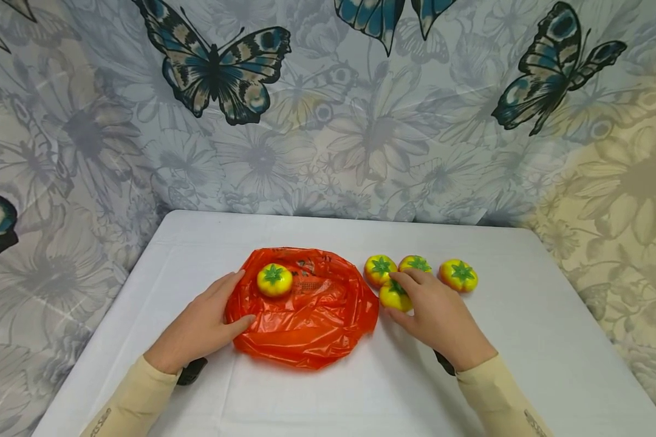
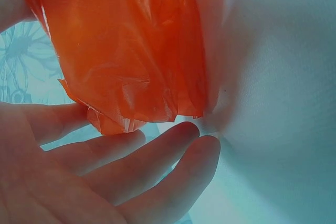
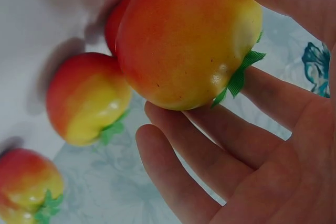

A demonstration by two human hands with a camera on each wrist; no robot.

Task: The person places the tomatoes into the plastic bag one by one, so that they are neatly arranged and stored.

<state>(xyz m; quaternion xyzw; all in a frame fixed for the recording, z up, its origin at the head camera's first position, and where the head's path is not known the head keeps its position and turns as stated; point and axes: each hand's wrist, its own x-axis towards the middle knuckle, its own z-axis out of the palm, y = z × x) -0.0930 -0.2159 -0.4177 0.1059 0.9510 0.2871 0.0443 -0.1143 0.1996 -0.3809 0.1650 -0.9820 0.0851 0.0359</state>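
A red-orange plastic bag (image 1: 317, 331) lies crumpled on the white table, with one yellow tomato with a green leafy top (image 1: 274, 280) resting on it. My left hand (image 1: 208, 321) is at the bag's left edge, thumb over the plastic; in the left wrist view its fingers (image 2: 142, 166) are loosely spread beside the hanging plastic. Just right of the bag, my right hand (image 1: 434, 309) holds a red-and-yellow tomato (image 3: 189, 40) between thumb and fingers. Close around that hand are three more tomatoes, one at the left (image 1: 379, 267), one behind (image 1: 415, 263) and one at the right (image 1: 459, 276).
The white tabletop (image 1: 306, 400) extends around the bag and tomatoes. Beyond its back edge hangs a grey floral cloth (image 1: 377, 133) with large butterflies, which also covers both sides.
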